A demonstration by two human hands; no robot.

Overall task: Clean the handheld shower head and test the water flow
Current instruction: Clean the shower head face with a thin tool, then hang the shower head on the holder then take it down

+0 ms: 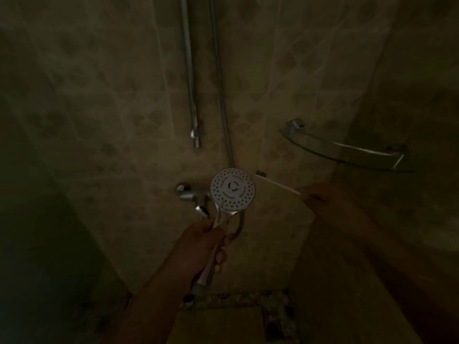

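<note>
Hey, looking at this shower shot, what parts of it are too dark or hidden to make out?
Head view, the only one:
- Right hand: lost in shadow and blur; its grip on the toothbrush is unclear.
- Shower head: handle partly covered by the left hand.
- Tap: partly behind the shower head.
- Hose: its top is cut off by the edge.

Your shower head (233, 189), round, white-faced with rings of dark nozzle holes, stands upright on its chrome handle, face toward you, a toothbrush (277, 182) slanting just right of it.
</note>
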